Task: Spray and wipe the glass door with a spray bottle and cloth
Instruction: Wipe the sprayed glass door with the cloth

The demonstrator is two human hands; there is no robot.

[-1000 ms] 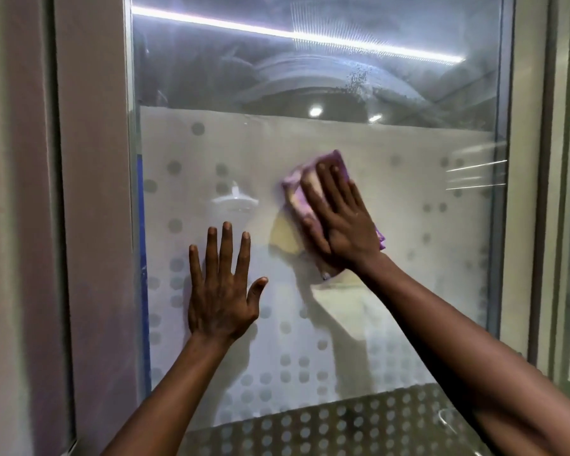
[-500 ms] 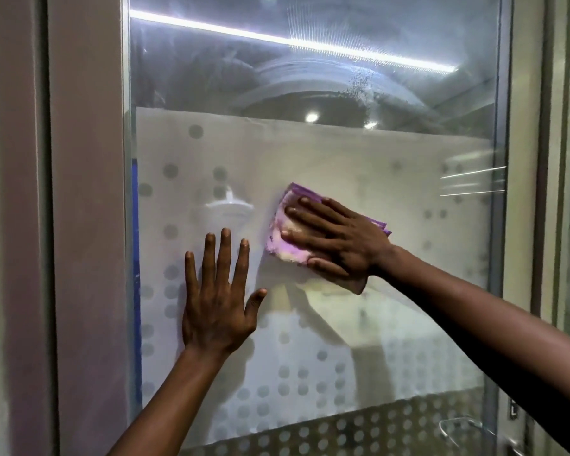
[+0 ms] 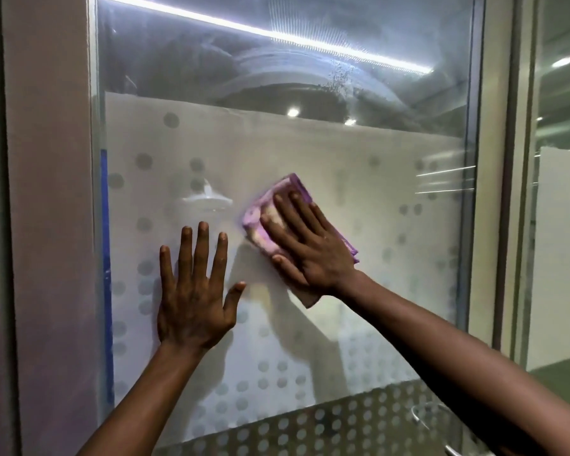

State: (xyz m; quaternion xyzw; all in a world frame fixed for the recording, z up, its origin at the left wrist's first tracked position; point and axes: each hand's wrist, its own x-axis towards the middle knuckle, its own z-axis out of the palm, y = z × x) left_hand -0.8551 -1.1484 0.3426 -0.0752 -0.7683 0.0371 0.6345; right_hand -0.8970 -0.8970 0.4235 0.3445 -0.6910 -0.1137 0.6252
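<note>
R hand (image 3: 310,248) flat on the purple cloth (image 3: 260,222), fingers spread wide, palm pressing it against the glass door (image 3: 359,192). No pinch or curl; cloth is trapped btwn palm and glass, not gripped. L hand (image 3: 195,291) empty, splayed wide, flat on the glass just below-left of the cloth, thumb tip near the R hand but apart. Looks like bracing.

Cloth sits mid-pane on the frosted band w/ dot pattern (image 3: 171,120). Folded, a pale corner (image 3: 310,299) hangs out below the R wrist. Spray bottle not in view.

Handling, my read: cloth is soft, light, limp, prob damp. It bunches and slides under the palm if pressure is uneven, so best held w/ whole flat hand over its centre, fingertips pinning the leading edge. The loose lower corner could fold under or drag.

Glass: rigid, smooth, slick when wet, fragile to hard knocks, so firm even push only. If the door swings, L hand steadies it; hinge not visible, can't tell.

Clear upper pane (image 3: 277,70) shows arc smears and a speckled droplet patch (image 3: 338,80) near the reflected light strip (image 3: 277,34), so likely needs more passes. Wiping step underway, roughly mid-task.

Metal handle (image 3: 422,419) partly visible low right.
</note>
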